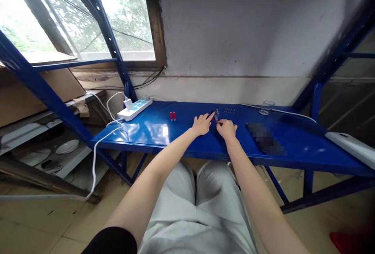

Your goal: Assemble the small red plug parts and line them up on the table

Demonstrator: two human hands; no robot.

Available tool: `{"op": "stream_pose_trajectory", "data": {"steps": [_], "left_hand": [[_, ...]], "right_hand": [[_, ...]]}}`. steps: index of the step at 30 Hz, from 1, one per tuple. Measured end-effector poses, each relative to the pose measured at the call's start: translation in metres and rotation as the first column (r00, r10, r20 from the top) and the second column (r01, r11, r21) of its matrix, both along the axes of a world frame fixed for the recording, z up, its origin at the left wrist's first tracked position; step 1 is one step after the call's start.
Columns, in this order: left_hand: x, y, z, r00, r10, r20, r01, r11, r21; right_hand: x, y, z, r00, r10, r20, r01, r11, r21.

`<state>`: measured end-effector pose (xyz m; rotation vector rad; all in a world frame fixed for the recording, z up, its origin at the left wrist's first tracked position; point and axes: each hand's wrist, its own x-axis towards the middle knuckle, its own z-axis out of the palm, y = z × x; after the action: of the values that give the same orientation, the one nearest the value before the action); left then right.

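Note:
My left hand [201, 124] rests over the blue tabletop with its fingers spread, the index finger reaching toward a small clear piece [217, 114]. Beside those fingertips a small red thing [211, 117] shows, partly covered. Just right of it, my right hand [227, 129] is curled closed close to the clear piece; what its fingertips hold, if anything, is hidden. Two short red cylinders [172, 116] stand or lie side by side to the left. Beyond my right hand, several tiny metal-looking pieces [229, 110] are set out in a row.
A white power strip [135, 108] with a plugged-in cable occupies the left end of the blue table [187, 150]. To the right are a clear glass [266, 107], a dark blurred-out object [263, 138] and a white device [353, 146]. Blue frame posts rise at both sides.

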<state>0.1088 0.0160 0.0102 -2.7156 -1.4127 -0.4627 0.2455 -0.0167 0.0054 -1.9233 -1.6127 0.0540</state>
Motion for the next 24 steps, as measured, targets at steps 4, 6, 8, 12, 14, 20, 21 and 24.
{"op": "stream_pose_trajectory", "data": {"steps": [4,6,8,12,14,20,21,24], "left_hand": [[0.004,0.002,0.001,1.0,0.022,0.0,-0.022,1.0,-0.018],[0.005,0.002,0.003,0.999,0.016,0.035,-0.017,1.0,0.017],[0.006,0.004,0.005,0.996,0.011,0.088,-0.017,0.998,0.061],[0.009,0.007,0.005,0.98,0.033,0.197,-0.053,0.994,0.099],[0.01,0.008,0.004,0.973,0.044,0.228,-0.067,0.993,0.095],[-0.002,0.008,-0.001,0.926,0.089,0.366,-0.116,0.992,0.053],[-0.007,0.006,-0.002,0.91,0.092,0.404,-0.119,0.992,0.042],[-0.021,0.0,-0.006,0.841,0.073,0.535,-0.105,0.994,0.03]], "right_hand": [[-0.001,0.0,0.001,1.0,0.014,0.025,-0.013,0.999,-0.036],[0.0,0.001,0.0,0.999,0.033,0.04,-0.031,0.999,-0.044],[0.001,0.002,-0.001,0.997,0.051,0.05,-0.049,0.998,-0.049],[0.002,0.004,-0.004,0.995,0.078,0.064,-0.074,0.995,-0.067],[0.002,0.004,-0.006,0.993,0.088,0.073,-0.082,0.994,-0.075],[0.003,0.007,-0.009,0.988,0.111,0.106,-0.099,0.989,-0.108],[0.003,0.007,-0.009,0.987,0.113,0.11,-0.101,0.988,-0.116],[0.003,0.008,-0.01,0.986,0.12,0.119,-0.103,0.985,-0.14]]}}
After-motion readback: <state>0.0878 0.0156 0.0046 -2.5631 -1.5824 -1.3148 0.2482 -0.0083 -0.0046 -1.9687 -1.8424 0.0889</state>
